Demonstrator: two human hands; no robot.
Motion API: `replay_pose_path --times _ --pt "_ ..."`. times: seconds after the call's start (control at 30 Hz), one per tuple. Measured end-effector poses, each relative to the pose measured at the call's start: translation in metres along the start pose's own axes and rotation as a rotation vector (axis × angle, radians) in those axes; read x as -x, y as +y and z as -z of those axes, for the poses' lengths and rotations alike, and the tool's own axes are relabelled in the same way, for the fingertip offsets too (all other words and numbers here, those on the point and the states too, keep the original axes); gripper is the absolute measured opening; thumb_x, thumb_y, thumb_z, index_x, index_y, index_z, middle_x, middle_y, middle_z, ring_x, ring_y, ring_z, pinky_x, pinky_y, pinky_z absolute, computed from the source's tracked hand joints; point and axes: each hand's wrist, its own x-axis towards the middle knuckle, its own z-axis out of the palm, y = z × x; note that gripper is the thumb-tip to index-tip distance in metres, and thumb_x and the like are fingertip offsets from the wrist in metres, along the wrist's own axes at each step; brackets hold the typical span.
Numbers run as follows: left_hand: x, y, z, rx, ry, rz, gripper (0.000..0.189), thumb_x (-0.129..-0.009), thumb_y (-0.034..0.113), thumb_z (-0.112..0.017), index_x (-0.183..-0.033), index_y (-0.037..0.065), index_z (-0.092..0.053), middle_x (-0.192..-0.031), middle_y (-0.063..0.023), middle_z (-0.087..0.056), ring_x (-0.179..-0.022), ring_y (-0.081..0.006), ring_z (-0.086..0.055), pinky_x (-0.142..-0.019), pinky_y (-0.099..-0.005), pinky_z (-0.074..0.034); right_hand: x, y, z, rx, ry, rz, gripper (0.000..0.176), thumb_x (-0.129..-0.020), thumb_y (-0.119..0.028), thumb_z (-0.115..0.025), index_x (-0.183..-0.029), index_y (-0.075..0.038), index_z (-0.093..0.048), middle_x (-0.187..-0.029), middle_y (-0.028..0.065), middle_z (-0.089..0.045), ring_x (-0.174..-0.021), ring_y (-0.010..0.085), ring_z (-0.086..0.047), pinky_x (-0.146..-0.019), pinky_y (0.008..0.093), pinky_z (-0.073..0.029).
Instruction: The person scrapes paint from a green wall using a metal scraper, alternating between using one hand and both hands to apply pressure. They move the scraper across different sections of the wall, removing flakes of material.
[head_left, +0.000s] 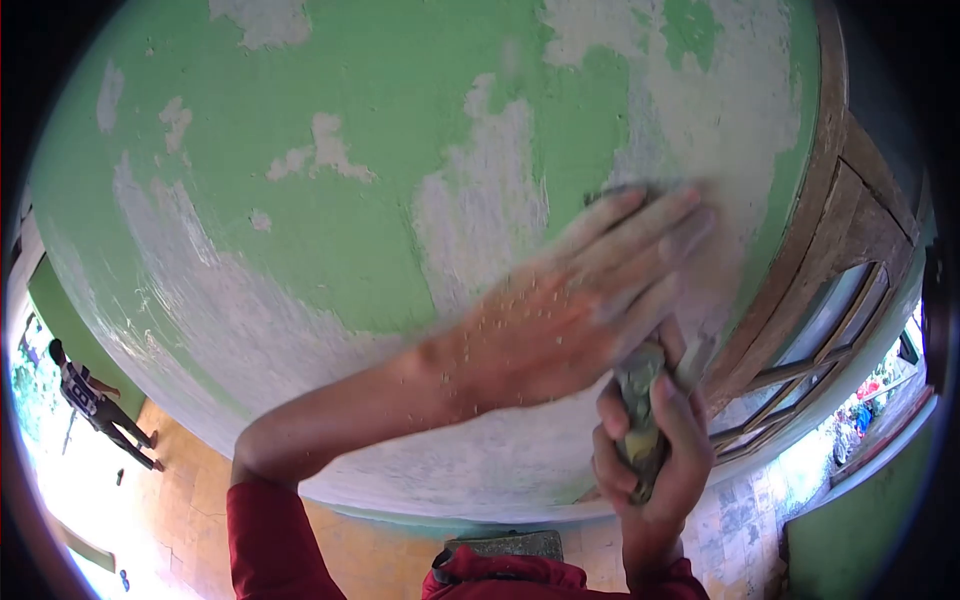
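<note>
My left hand (590, 290) reaches across a wall (360, 240) with peeling green paint, its fingers stretched out flat against a pale patch and blurred. A dark, narrow edge (620, 190) shows at its fingertips; what lies under the palm is hidden. Flecks of debris dot the back of this hand and the wrist. Just below, my right hand (670, 450) is closed around a scraper (640, 415) with a worn greenish handle, held upright. Its greyish blade (696, 362) points up, close to the wall and the left hand.
At the right, a brown wooden frame (790, 270) with glass panes borders the wall. Tan tiles (195, 500) cover the floor. A person (95, 405) in a checked shirt stands at the far left. A dark grey slab (510, 544) lies below, near my body.
</note>
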Motion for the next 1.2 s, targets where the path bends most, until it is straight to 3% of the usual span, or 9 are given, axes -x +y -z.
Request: replay_pose_path --times 0.17,0.27,0.33,0.47,0.63,0.73,1.0,1.07,1.2 --pt "0.007 0.004 -0.007 0.016 0.038 -0.048 0.036 -0.084 0.017 -0.062 -0.109 -0.008 -0.066 -0.140 -0.0254 -0.056 -0.141 -0.0391 -0.045 -0.118 -0.0488 -0.038 0.007 0.002 -0.001 -0.017 -0.017 0.007 0.071 -0.103 -0.026 -0.048 -0.162 -0.001 -0.017 -0.086 0.0159 -0.056 -0.041 0.0105 -0.041 -0.034 0.0232 -0.034" --pt "0.003 0.008 -0.017 -0.016 0.088 -0.034 0.029 -0.080 0.016 -0.064 -0.100 -0.004 -0.069 -0.126 -0.0194 -0.062 -0.133 -0.0339 -0.052 -0.116 -0.0464 -0.040 0.007 0.003 0.002 -0.021 -0.024 -0.006 0.070 -0.104 -0.026 -0.048 -0.162 -0.002 -0.017 -0.083 0.0155 -0.056 -0.040 0.0111 -0.041 -0.034 0.0237 -0.034" --pt "0.002 0.012 -0.023 0.014 0.188 0.002 0.015 -0.076 0.011 -0.073 -0.080 0.001 -0.062 -0.102 -0.0129 -0.060 -0.115 -0.0313 -0.061 -0.106 -0.0525 -0.050 0.007 0.004 0.002 -0.007 0.003 -0.020 0.069 -0.105 -0.026 -0.047 -0.162 -0.003 -0.018 -0.081 0.0151 -0.056 -0.039 0.0114 -0.041 -0.034 0.0240 -0.033" --pt "-0.007 0.007 -0.029 -0.027 0.254 -0.037 0.017 -0.070 0.013 -0.073 -0.076 0.004 -0.061 -0.088 -0.0079 -0.056 -0.099 -0.0249 -0.062 -0.106 -0.0488 -0.051 0.008 -0.003 0.000 0.008 0.024 -0.022 0.063 -0.106 -0.028 -0.048 -0.158 -0.002 -0.026 -0.080 0.0147 -0.055 -0.039 0.0127 -0.043 -0.033 0.0242 -0.032" --pt "-0.016 -0.002 -0.033 -0.009 0.167 -0.288 0.018 -0.062 0.021 -0.067 -0.069 0.008 -0.057 -0.070 -0.0007 -0.050 -0.072 -0.0183 -0.058 -0.077 -0.0342 -0.054 0.011 0.003 0.012 -0.011 0.010 -0.040 0.038 -0.107 -0.027 -0.045 -0.138 -0.003 -0.044 -0.080 0.0148 -0.054 -0.036 0.0125 -0.040 -0.028 0.0248 -0.030" --pt "-0.019 -0.001 -0.028 -0.008 0.156 -0.275 0.019 -0.062 0.024 -0.066 -0.067 0.009 -0.056 -0.064 0.0011 -0.048 -0.067 -0.0173 -0.057 -0.066 -0.0314 -0.047 0.009 0.000 0.011 0.013 -0.007 -0.022 0.032 -0.108 -0.028 -0.042 -0.132 -0.007 -0.046 -0.080 0.0141 -0.051 -0.034 0.0115 -0.036 -0.025 0.0251 -0.028" --pt "-0.016 -0.009 -0.020 0.006 0.027 -0.298 0.020 -0.064 0.024 -0.066 -0.065 0.011 -0.051 -0.062 0.0003 -0.048 -0.065 -0.0162 -0.056 -0.063 -0.0318 -0.046 0.013 0.003 0.002 -0.035 -0.019 -0.040 0.031 -0.108 -0.028 -0.043 -0.128 -0.005 -0.048 -0.079 0.0142 -0.051 -0.033 0.0107 -0.032 -0.025 0.0252 -0.024" --pt "-0.017 -0.010 -0.017 -0.012 0.054 -0.300 0.020 -0.065 0.024 -0.066 -0.065 0.011 -0.051 -0.062 0.0003 -0.048 -0.064 -0.0160 -0.056 -0.063 -0.0317 -0.045 0.012 -0.005 0.000 -0.120 -0.026 -0.058 0.030 -0.107 -0.026 -0.046 -0.122 0.000 -0.048 -0.080 0.0165 -0.057 -0.039 0.0151 -0.047 -0.031 0.0260 -0.032" --pt "-0.009 -0.002 -0.020 0.016 0.043 -0.286 0.019 -0.065 0.023 -0.067 -0.065 0.011 -0.051 -0.061 0.0011 -0.047 -0.063 -0.0157 -0.055 -0.063 -0.0315 -0.045 0.014 0.002 0.001 -0.084 0.009 -0.064 0.032 -0.106 -0.028 -0.048 -0.122 0.000 -0.048 -0.080 0.0161 -0.057 -0.039 0.0152 -0.047 -0.032 0.0261 -0.032"
